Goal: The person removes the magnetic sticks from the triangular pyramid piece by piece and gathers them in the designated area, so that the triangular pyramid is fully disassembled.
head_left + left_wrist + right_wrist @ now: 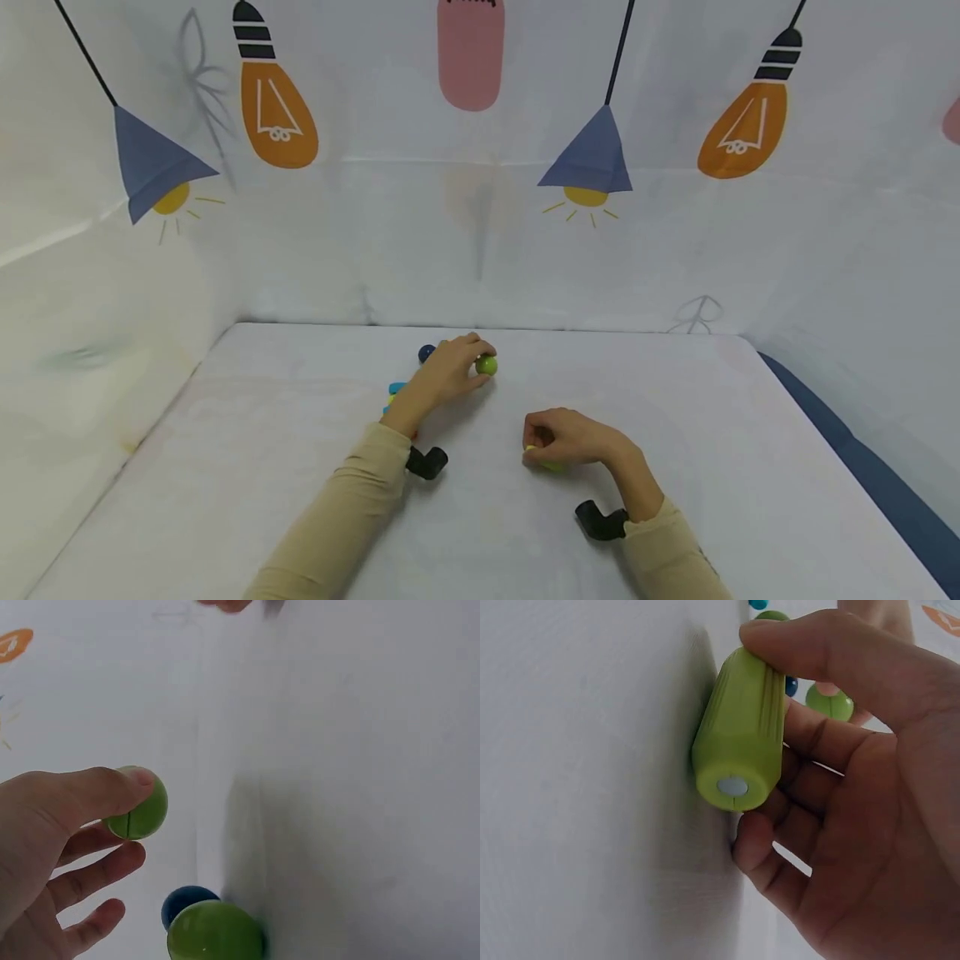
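Observation:
Out over the white table, my left hand (448, 368) pinches a green ball (487, 365) between thumb and fingertips. A thin seam line runs down this ball (139, 806) in the left wrist view. Just beyond the hand are a dark blue ball (427, 353) and a second green ball (216, 934), which my hand hides in the head view. Closer to me, my right hand (573, 437) holds a lime-green tapered handle-like piece (742, 739) with ribbed sides and a grey disc in its end. Thumb and fingertips grip it low at the tabletop.
Small blue and yellow pieces (397, 388) lie behind my left wrist, partly covered by it. Black angled mounts (427, 463) stick out at both wrists. The white table (300, 367) meets a printed white cloth backdrop (420, 242) along its far edge.

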### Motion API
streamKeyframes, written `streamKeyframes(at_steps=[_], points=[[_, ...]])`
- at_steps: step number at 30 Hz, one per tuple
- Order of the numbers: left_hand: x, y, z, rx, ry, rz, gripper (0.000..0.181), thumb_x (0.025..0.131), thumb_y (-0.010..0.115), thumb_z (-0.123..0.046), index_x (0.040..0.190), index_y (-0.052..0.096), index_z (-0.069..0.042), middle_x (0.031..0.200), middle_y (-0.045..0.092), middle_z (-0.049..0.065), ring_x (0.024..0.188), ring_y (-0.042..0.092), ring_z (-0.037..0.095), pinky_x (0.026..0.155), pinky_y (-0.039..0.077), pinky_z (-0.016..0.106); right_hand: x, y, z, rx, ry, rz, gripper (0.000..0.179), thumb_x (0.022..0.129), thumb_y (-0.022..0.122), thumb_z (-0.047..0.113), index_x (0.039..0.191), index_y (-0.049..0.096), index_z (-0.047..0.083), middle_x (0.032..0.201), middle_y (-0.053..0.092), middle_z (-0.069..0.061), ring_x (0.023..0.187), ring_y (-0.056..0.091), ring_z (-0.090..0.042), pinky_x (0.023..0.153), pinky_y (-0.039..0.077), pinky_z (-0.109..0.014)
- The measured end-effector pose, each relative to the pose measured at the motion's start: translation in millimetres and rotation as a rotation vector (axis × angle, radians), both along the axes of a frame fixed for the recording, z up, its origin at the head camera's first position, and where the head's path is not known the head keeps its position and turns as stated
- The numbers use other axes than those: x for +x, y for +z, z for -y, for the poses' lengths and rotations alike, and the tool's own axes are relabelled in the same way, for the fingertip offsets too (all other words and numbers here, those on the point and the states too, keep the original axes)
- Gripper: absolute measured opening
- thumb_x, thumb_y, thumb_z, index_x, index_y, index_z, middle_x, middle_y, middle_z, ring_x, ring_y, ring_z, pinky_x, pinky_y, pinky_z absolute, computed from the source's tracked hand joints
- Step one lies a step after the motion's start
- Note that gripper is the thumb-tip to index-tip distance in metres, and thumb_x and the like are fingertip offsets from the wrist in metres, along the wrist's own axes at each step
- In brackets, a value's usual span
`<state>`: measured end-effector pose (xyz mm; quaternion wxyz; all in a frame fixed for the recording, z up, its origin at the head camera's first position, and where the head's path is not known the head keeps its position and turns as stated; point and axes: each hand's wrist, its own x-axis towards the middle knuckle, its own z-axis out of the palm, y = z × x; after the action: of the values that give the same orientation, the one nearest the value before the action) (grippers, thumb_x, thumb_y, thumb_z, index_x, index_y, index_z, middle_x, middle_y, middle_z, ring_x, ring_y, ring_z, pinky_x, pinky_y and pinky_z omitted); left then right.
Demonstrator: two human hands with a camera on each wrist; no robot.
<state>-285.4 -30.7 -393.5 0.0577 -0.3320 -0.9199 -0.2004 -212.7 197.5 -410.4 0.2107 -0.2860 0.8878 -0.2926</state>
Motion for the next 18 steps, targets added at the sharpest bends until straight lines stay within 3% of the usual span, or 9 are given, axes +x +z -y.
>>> streamKeyframes(at_steps=[4,9,13,18], points=[[-15.4,0.8,-1.9,-0.112,0.037,0.003,0.034,0.085,0.07,-0.025,0.117,0.064,-0.015,0.112,0.063,0.001,0.101,0.059,0.019,0.093,0.041,0.05,-0.4,-1.3,-0.5,-0.016,-0.002,0.023,0.01,0.084,0.068,0.023,0.08,0.06,0.018,0.07,0.052,0.008,0.063,0.047,-0.005,0.057,0.039,-0.02],[-27.2,-9.3,-4.6,-0.186,0.069,0.058,0.034,0.087,0.067,-0.028,0.119,0.062,-0.017,0.114,0.064,0.001,0.106,0.059,0.019,0.102,0.032,0.053,-0.5,-2.7,0.6,-0.02,-0.006,0.032,0.011,0.083,0.068,0.025,0.08,0.06,0.018,0.069,0.051,0.008,0.063,0.047,-0.005,0.058,0.039,-0.02],[-30.9,-13.6,-5.4,-0.207,0.081,0.08,0.037,0.088,0.066,-0.03,0.123,0.059,-0.019,0.117,0.063,0.001,0.11,0.058,0.021,0.104,0.03,0.053,0.2,-2.8,1.1,-0.021,-0.01,0.043,0.01,0.084,0.068,0.026,0.081,0.061,0.019,0.07,0.052,0.008,0.063,0.048,-0.005,0.058,0.04,-0.021],[-27.9,-9.5,-5.5,-0.181,0.069,0.07,0.041,0.088,0.066,-0.031,0.126,0.056,-0.02,0.122,0.059,0.003,0.117,0.054,0.022,0.103,0.032,0.055,-1.4,-3.0,-1.4,-0.022,0.001,0.026,0.01,0.085,0.067,0.027,0.082,0.061,0.019,0.07,0.051,0.009,0.063,0.047,-0.004,0.058,0.039,-0.02]])
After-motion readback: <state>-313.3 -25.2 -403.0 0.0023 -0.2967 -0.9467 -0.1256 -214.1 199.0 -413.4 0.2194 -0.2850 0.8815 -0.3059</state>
